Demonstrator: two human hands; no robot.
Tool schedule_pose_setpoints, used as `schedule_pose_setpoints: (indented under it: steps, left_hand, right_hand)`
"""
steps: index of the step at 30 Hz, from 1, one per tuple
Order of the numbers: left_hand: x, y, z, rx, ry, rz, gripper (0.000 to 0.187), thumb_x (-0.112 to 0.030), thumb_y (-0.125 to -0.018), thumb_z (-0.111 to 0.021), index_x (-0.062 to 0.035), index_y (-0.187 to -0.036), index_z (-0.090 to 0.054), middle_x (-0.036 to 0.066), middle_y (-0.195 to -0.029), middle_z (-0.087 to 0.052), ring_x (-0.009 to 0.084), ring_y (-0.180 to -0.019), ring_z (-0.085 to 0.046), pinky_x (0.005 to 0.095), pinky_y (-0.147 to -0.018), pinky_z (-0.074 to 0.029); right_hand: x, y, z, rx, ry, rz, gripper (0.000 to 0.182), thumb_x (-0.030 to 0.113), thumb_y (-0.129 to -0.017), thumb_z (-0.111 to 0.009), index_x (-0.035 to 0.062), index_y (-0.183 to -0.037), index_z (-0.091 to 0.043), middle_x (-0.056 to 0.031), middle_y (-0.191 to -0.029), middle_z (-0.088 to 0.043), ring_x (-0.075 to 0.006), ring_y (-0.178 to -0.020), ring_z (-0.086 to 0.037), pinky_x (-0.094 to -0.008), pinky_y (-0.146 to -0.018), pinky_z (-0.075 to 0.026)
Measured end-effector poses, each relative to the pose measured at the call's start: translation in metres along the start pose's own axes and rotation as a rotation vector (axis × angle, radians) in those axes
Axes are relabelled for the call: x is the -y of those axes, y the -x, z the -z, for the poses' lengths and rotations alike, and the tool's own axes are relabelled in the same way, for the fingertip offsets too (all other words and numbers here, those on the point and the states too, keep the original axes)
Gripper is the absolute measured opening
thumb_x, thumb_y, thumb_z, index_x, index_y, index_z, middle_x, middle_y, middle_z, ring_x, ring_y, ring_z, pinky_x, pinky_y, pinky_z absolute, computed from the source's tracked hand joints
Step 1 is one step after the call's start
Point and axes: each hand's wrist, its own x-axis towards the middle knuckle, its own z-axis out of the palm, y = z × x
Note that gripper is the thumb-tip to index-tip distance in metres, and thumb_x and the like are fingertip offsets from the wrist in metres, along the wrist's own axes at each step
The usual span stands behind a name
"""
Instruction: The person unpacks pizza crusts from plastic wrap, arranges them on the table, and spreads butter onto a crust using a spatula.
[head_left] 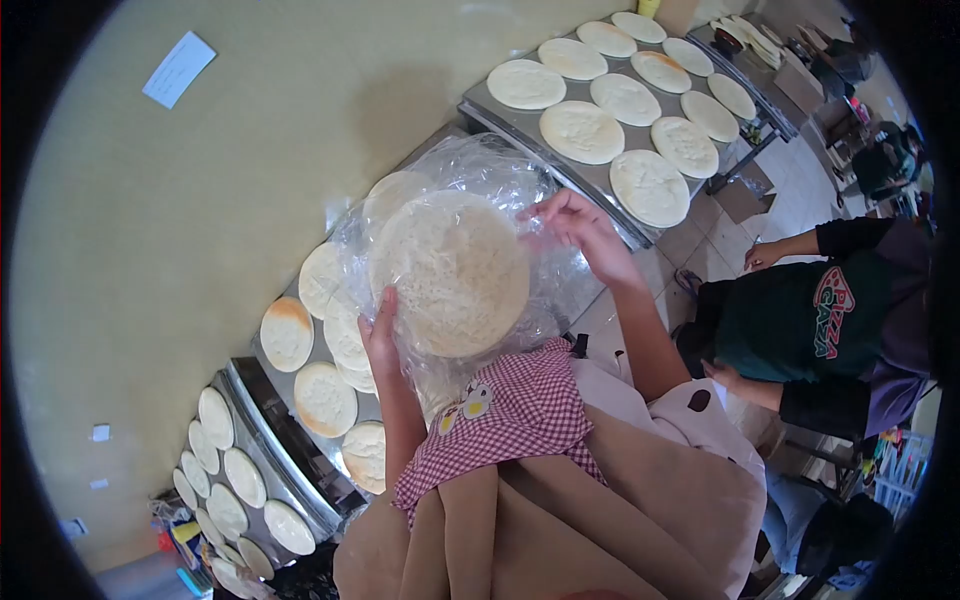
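Pizza crust: round, pale, speckled, inside clear plastic bag, held up mid-view.
Left hand: at crust's 8 o'clock, gripping bagged edge; thumb on top, other fingers mostly hidden.
Right hand: at 2 o'clock, by bag's edge; fingers loosely bent, blurred, can't tell if pinching film.
Loose crusts: 8 o'clock, partly overlapping.
Metal surface: 1 o'clock, more crusts.
Co-worker: 3 o'clock, dark apron.

One metal table carries pale flatbreads; a second table bears more flatbreads.
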Motion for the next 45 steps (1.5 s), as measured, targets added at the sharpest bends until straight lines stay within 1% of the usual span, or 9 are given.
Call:
schedule_pose_setpoints:
  steps: [3,7,11,14,17,23,32,43,45]
  left_hand:
    - [-0.001,0.019,0.007,-0.043,0.000,0.017,0.046,-0.018,-0.083,-0.069,0.0021,-0.120,-0.051,0.010,-0.109,-0.061,0.0191,-0.100,-0.058,0.0313,-0.089,-0.044]
    - [0.003,0.031,0.025,-0.024,-0.066,-0.015,0.044,-0.019,-0.084,-0.069,0.0023,-0.118,-0.052,0.009,-0.108,-0.061,0.0168,-0.099,-0.057,0.0296,-0.088,-0.043]
    - [0.010,0.032,0.043,0.028,-0.135,-0.047,0.046,-0.021,-0.083,-0.069,0.0026,-0.119,-0.052,0.008,-0.109,-0.061,0.0148,-0.099,-0.056,0.0286,-0.087,-0.043]
    - [0.012,0.032,0.065,0.086,-0.186,-0.074,0.048,-0.021,-0.083,-0.070,0.0025,-0.121,-0.051,0.007,-0.110,-0.060,0.0137,-0.098,-0.056,0.0286,-0.088,-0.042]
    - [0.009,0.036,0.090,0.116,-0.263,-0.116,0.049,-0.023,-0.085,-0.068,0.0026,-0.123,-0.051,0.009,-0.114,-0.059,0.0145,-0.101,-0.055,0.0298,-0.090,-0.042]
    - [0.019,0.039,0.125,-0.160,-0.070,-0.035,0.048,-0.029,-0.092,-0.058,0.0055,-0.124,-0.050,0.013,-0.122,-0.055,0.0180,-0.112,-0.050,0.0310,-0.098,-0.036]
    - [0.030,0.056,0.137,-0.335,-0.256,-0.073,0.037,-0.027,-0.092,-0.058,0.0038,-0.111,-0.062,0.006,-0.108,-0.062,0.0133,-0.102,-0.055,0.0271,-0.093,-0.038]
    - [0.018,0.059,0.125,-0.442,-0.378,0.004,0.040,-0.029,-0.096,-0.053,0.0072,-0.111,-0.061,0.007,-0.108,-0.061,0.0106,-0.100,-0.054,0.0253,-0.090,-0.040]
    - [0.016,0.058,0.122,-0.459,-0.453,-0.056,0.039,-0.031,-0.096,-0.052,0.0059,-0.098,-0.063,0.003,-0.090,-0.059,0.0087,-0.083,-0.049,0.0242,-0.075,-0.040]
  right_hand:
    - [0.008,0.013,0.006,0.044,0.132,-0.353,0.007,0.004,-0.088,-0.046,0.0067,-0.091,-0.051,-0.0079,-0.101,-0.062,-0.0218,-0.081,-0.067,-0.0320,-0.059,-0.057]
    - [-0.017,0.010,-0.003,0.162,0.615,-0.414,0.022,0.015,-0.082,-0.066,0.0080,-0.095,-0.050,-0.0022,-0.095,-0.061,-0.0119,-0.064,-0.065,-0.0222,-0.044,-0.048]
    - [-0.071,-0.007,-0.002,0.165,0.746,0.054,0.041,0.023,-0.076,-0.076,0.0089,-0.108,-0.055,-0.0005,-0.093,-0.059,-0.0116,-0.082,-0.060,-0.0228,-0.067,-0.047]
    - [-0.095,-0.017,-0.015,0.154,0.529,-0.154,0.049,0.027,-0.074,-0.078,0.0054,-0.112,-0.055,-0.0054,-0.099,-0.060,-0.0158,-0.095,-0.058,-0.0279,-0.085,-0.044]
    - [-0.108,-0.025,-0.037,0.319,0.278,-0.268,0.052,0.026,-0.076,-0.077,0.0048,-0.117,-0.055,-0.0080,-0.109,-0.061,-0.0182,-0.098,-0.058,-0.0300,-0.087,-0.045]
    - [-0.130,-0.020,-0.076,0.459,0.614,0.032,0.052,0.025,-0.079,-0.074,0.0020,-0.121,-0.054,-0.0110,-0.106,-0.064,-0.0197,-0.102,-0.058,-0.0313,-0.088,-0.045]
    - [-0.143,-0.025,-0.082,0.408,0.301,-0.531,0.035,0.018,-0.076,-0.076,0.0036,-0.103,-0.058,-0.0008,-0.088,-0.064,-0.0098,-0.082,-0.059,-0.0262,-0.075,-0.047]
    - [-0.154,-0.076,-0.101,0.661,0.526,-0.267,0.043,0.025,-0.078,-0.073,-0.0010,-0.110,-0.060,-0.0085,-0.105,-0.064,-0.0152,-0.093,-0.059,-0.0299,-0.082,-0.046]
    - [-0.156,-0.079,-0.103,0.651,0.498,-0.320,0.043,0.024,-0.079,-0.072,-0.0014,-0.112,-0.060,-0.0076,-0.103,-0.065,-0.0136,-0.091,-0.059,-0.0288,-0.082,-0.046]
